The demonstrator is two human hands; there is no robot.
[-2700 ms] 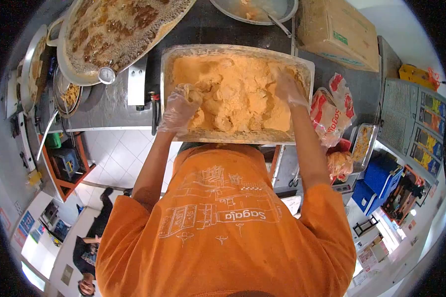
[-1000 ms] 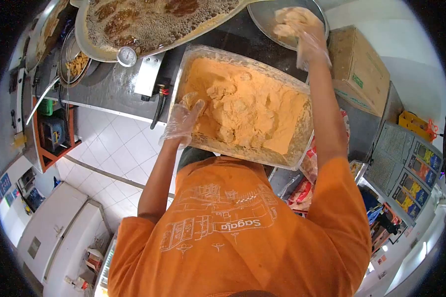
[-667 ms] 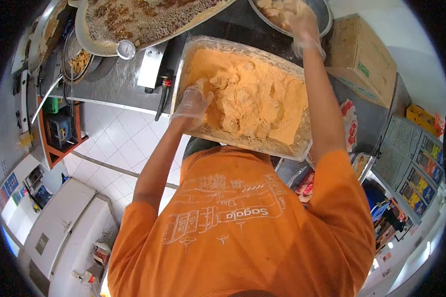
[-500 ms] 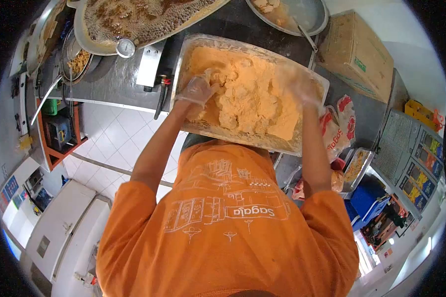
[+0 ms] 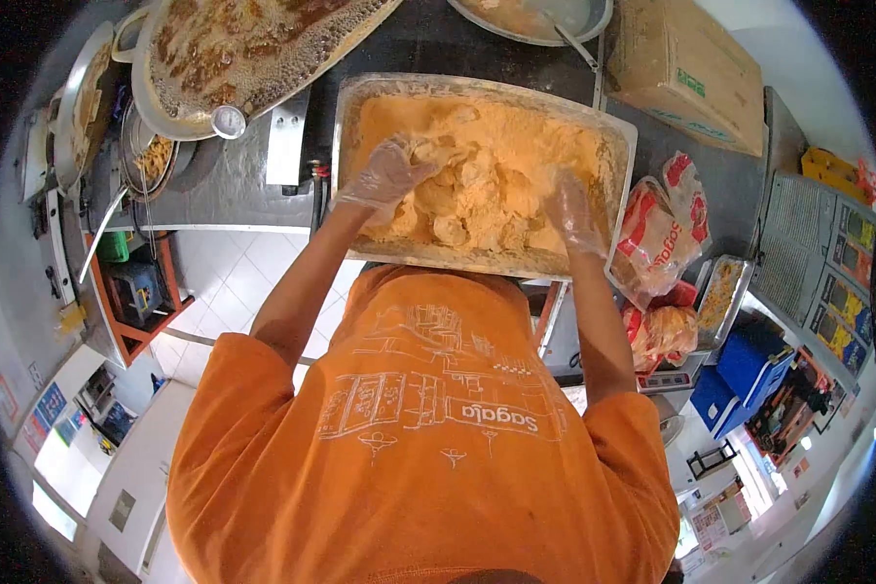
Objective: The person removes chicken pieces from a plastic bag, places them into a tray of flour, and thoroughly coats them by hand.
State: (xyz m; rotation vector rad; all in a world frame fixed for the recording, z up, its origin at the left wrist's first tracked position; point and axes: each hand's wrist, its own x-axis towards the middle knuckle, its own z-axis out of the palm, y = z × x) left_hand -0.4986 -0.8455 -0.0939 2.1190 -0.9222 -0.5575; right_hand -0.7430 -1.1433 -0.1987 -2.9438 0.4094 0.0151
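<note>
A rectangular metal tray [image 5: 487, 263] holds orange breading flour [image 5: 526, 122] and several lumpy, flour-coated pieces [image 5: 479, 175]; what lies under the coating cannot be told. My left hand [image 5: 387, 177], in a clear plastic glove, is at the tray's left side, thumb apart from the fingers, beside a coated piece. My right hand [image 5: 574, 212], gloved the same way, reaches into the flour at the right side with its fingers stretched out. Flour partly hides the fingertips of both hands.
At upper left, a large pan of bubbling oil [image 5: 234, 58] has a dial thermometer [image 5: 228, 122] on its rim. A strainer [image 5: 151, 156] stands left of it. A metal bowl [image 5: 535, 24], cardboard box [image 5: 686, 73], plastic bags [image 5: 657, 234] and food tray [image 5: 722, 297] are to the right.
My right hand, blurred over the tray's right side before, is now lower and further left in the flour. My left hand stays near the same coated pieces. The view has shifted slightly.
</note>
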